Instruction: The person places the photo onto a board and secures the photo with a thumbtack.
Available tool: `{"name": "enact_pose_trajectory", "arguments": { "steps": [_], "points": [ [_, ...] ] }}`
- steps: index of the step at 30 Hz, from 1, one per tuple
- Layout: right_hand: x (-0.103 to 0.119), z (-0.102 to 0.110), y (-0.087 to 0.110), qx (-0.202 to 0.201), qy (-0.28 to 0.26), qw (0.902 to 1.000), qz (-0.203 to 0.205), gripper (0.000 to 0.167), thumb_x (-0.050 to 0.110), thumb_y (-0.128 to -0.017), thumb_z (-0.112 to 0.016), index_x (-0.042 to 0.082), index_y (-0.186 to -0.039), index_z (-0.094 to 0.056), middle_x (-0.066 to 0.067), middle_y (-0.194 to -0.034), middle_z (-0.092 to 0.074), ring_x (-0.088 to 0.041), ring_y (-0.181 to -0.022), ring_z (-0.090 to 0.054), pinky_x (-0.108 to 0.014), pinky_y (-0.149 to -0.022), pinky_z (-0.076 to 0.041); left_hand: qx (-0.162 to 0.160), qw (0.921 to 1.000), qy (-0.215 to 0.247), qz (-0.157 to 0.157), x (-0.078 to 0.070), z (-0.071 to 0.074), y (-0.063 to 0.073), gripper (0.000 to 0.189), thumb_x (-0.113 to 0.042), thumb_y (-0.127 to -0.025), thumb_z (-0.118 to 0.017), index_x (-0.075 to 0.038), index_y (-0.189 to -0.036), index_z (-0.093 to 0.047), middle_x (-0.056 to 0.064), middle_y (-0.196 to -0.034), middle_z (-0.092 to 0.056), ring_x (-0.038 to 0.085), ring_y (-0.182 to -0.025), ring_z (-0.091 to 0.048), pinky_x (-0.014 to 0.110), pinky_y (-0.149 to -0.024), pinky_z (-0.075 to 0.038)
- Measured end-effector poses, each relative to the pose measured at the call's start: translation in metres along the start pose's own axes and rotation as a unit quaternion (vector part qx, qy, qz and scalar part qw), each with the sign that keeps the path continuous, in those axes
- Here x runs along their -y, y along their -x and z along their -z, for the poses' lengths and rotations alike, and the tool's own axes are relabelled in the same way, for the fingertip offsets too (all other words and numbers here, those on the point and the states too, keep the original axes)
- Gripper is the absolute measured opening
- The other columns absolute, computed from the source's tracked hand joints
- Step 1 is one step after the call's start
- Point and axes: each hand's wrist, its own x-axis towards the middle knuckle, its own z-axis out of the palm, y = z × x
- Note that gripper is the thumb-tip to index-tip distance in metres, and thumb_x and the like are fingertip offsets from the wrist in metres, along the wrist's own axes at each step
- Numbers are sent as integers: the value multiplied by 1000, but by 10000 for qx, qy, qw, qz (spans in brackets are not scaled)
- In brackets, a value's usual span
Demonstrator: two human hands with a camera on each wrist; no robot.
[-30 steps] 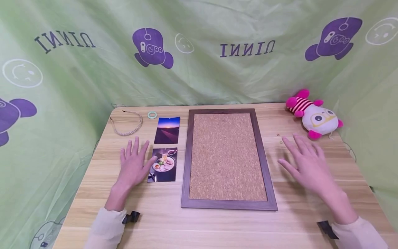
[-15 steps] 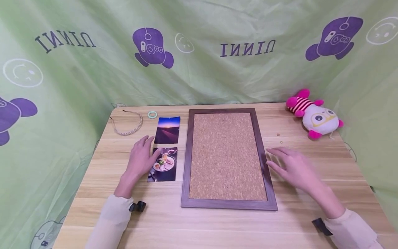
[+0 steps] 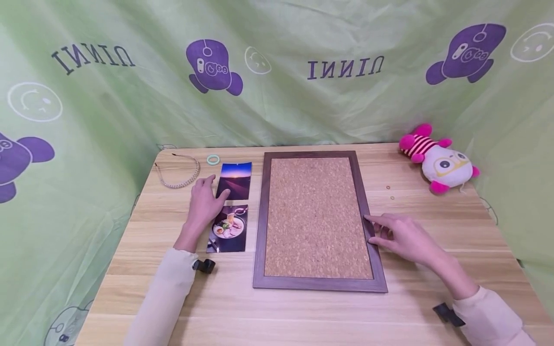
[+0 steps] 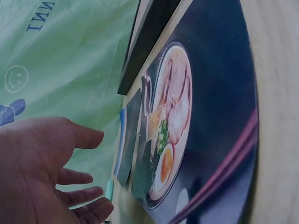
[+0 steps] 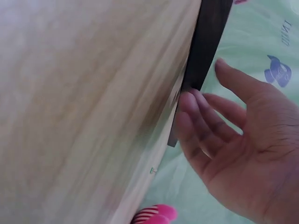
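Note:
A framed corkboard [image 3: 318, 216] lies flat in the middle of the table. The fingertips of my right hand [image 3: 404, 235] are at its right edge; in the right wrist view, the right hand [image 5: 252, 135] has bent fingers by the dark frame [image 5: 208, 42] and its thumb held apart. My left hand [image 3: 205, 201] hovers by the left edge of a sunset photo [image 3: 235, 181], its thumb over that edge. A ramen photo [image 3: 228, 229] lies just below. The left wrist view shows the left hand [image 4: 46, 172] with spread fingers, holding nothing, beside the ramen photo [image 4: 219, 93].
A beaded headband [image 3: 182, 183] and a mint-green ring [image 3: 213, 159] lie at the back left. A plush toy [image 3: 446, 166] lies at the back right. Two tiny rings [image 3: 388, 187] sit right of the corkboard. Green printed curtain [image 3: 281, 105] surrounds the table.
My left hand has moved forward and right, from beside the ramen photo to the sunset photo. My right hand has moved left to the corkboard's edge, its fingers bending.

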Motion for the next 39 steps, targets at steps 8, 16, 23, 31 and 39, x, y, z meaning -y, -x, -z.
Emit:
{"name": "enact_pose_trajectory", "arguments": {
  "steps": [8, 16, 23, 31, 39],
  "points": [
    [-7, -1, 3, 238, -257, 9994, 29, 61, 22, -89, -94, -1, -142, -72, 14, -89, -66, 0, -78, -58, -30, -68, -57, -159, 9973, 566, 437, 3, -6, -12, 81, -34, -101, -75, 13, -160, -45, 42, -152, -45, 57, -144, -42, 67, -121, -40],
    [-8, -2, 5, 177, -274, 9995, 15, 61, 20, -88, -95, -1, -141, -73, 14, -90, -67, 0, -78, -60, -30, -68, -58, -240, 9940, 808, 699, -1, -12, -19, 89, -30, -97, -84, 10, -163, -38, 36, -146, -51, 52, -135, -52, 64, -120, -44],
    [-6, -2, 5, 189, -316, 9993, -34, 61, 20, -89, -94, -1, -142, -72, 14, -92, -68, 0, -79, -60, -30, -69, -58, -300, 9954, 557, 722, -5, -15, -17, 90, -23, -89, -92, 6, -160, -45, 34, -143, -56, 51, -129, -59, 64, -113, -49],
    [-5, -2, 4, 202, -278, 9994, -32, 60, 19, -90, -94, 0, -142, -73, 13, -92, -68, 0, -79, -59, -30, -69, -57, -45, 9971, 268, 713, 1, -11, -27, 90, -21, -84, -98, 5, -158, -53, 29, -129, -74, 47, -118, -70, 57, -108, -56],
    [-5, -2, 6, 208, -90, 9997, -40, 59, 20, -90, -93, 2, -142, -73, 12, -93, -68, -1, -80, -59, -32, -70, -59, -92, 9965, 478, 686, -1, -5, -22, 60, -10, -94, -87, 1, -149, -65, 22, -116, -81, 42, -108, -77, 58, -106, -56]
  ]
}}
